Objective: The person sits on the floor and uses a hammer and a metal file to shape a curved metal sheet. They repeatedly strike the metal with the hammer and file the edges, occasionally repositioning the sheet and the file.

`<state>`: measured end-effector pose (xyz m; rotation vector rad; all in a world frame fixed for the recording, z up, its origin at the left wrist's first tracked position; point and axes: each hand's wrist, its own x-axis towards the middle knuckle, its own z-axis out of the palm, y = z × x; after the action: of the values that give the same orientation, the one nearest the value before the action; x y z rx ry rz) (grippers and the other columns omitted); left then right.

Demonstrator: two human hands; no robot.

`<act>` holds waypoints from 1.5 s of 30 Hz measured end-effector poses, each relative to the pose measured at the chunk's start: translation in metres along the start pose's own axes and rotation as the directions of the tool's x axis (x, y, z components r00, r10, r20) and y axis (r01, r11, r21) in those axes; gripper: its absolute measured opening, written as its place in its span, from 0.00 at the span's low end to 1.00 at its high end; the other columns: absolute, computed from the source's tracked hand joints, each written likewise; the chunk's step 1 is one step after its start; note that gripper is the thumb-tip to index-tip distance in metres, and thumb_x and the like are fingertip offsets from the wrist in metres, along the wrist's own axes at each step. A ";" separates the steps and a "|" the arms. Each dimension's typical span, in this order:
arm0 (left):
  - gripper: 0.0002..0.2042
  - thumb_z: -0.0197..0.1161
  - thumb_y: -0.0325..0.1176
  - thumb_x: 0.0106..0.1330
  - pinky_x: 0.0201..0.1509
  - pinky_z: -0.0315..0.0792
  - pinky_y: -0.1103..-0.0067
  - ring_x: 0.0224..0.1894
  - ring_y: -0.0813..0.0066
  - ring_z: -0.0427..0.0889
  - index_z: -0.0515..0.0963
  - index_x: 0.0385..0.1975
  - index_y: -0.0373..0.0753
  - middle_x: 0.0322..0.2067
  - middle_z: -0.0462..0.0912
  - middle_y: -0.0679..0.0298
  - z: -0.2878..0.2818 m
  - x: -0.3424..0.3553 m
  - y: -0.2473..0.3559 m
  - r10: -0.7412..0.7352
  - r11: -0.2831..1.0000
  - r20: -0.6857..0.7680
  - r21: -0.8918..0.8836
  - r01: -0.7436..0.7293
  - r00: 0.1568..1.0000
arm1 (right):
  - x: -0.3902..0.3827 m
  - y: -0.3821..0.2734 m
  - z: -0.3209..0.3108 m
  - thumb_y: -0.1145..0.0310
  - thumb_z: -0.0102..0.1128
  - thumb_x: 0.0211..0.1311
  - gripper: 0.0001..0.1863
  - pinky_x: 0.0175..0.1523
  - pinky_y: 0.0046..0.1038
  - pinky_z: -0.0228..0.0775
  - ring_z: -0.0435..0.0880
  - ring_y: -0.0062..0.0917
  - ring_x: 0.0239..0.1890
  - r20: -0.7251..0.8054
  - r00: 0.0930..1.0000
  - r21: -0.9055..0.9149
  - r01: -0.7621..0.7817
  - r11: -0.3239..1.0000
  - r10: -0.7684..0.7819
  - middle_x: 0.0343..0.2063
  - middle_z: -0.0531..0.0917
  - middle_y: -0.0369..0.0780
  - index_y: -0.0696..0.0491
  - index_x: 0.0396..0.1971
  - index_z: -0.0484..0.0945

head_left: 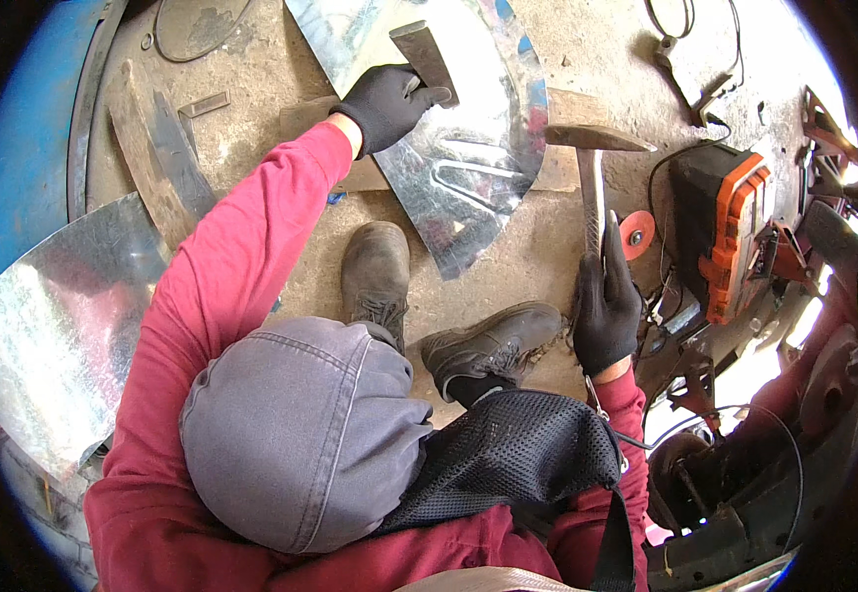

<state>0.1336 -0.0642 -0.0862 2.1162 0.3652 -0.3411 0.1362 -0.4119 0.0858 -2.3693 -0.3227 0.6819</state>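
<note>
On the concrete floor [587, 39] of a workshop, seen from above, we crouch w/ both hands in black gloves and arms in red sleeves. Our left hand [386, 102], at approx. 11 o'clock from centre, has its fingers closed round a flat dark metal bar [426, 59], pressing it onto a curved sheet of shiny metal [468, 163]. That sheet lies at 12 o'clock, its pointed end aimed down toward our boots, resting across a wooden plank [572, 104].

Our right hand [606, 311], at approx. 3 o'clock, is wrapped tight round the handle of a hammer [592, 163]. Hammer head sits up at 1 o'clock, just beside the sheet's right edge; we can't tell if it touches the sheet.

Two worn boots sit near centre: left boot [376, 276] just below the sheet's tip, right boot [493, 345] beside the right hand. A grey knee [300, 434] fills the lower middle, w/ a black mesh bag [508, 454] next to it.

At 3 o'clock, near the hammer, stands an orange-and-black box [730, 232] w/ a small orange disc [637, 235] beside it. A second shiny sheet [49, 326] lies at 9 o'clock, w/ a blue drum [14, 148] at 10 o'clock.
</note>
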 end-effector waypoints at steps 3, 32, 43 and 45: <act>0.26 0.65 0.53 0.74 0.41 0.75 0.63 0.33 0.46 0.83 0.84 0.29 0.30 0.30 0.84 0.43 -0.003 -0.003 0.015 0.000 0.997 0.029 0.073 -0.002 1.000 | 0.000 -0.004 -0.001 0.72 0.57 0.79 0.30 0.65 0.29 0.73 0.81 0.28 0.65 -0.029 0.996 -0.058 0.084 0.995 -0.085 0.70 0.76 0.54 0.61 0.76 0.64; 0.19 0.60 0.48 0.75 0.55 0.78 0.60 0.47 0.44 0.85 0.88 0.39 0.37 0.40 0.88 0.46 0.017 -0.012 0.018 0.099 0.987 -0.058 0.131 -0.091 0.993 | 0.009 -0.118 -0.045 0.77 0.51 0.80 0.29 0.63 0.28 0.74 0.81 0.31 0.63 -0.309 0.942 0.284 0.224 0.932 -0.132 0.72 0.74 0.49 0.61 0.78 0.62; 0.18 0.59 0.46 0.76 0.54 0.78 0.59 0.47 0.45 0.86 0.88 0.42 0.38 0.41 0.89 0.47 0.022 -0.003 0.020 0.122 0.988 -0.047 0.103 -0.117 0.991 | 0.002 -0.084 -0.017 0.74 0.58 0.78 0.31 0.56 0.31 0.78 0.89 0.31 0.55 -0.110 0.975 -0.109 0.180 0.977 -0.192 0.59 0.82 0.57 0.49 0.78 0.65; 0.19 0.60 0.48 0.75 0.53 0.78 0.60 0.48 0.45 0.86 0.88 0.41 0.37 0.42 0.89 0.47 0.025 -0.001 0.011 0.107 0.994 -0.048 0.036 -0.106 0.993 | 0.007 -0.085 -0.024 0.75 0.55 0.79 0.29 0.63 0.28 0.74 0.82 0.26 0.64 -0.188 0.932 -0.115 0.292 0.950 -0.309 0.67 0.79 0.54 0.57 0.77 0.64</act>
<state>0.1341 -0.0915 -0.0906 2.1704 0.2759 -0.2341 0.1510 -0.3565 0.1541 -2.3734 -0.6190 0.2830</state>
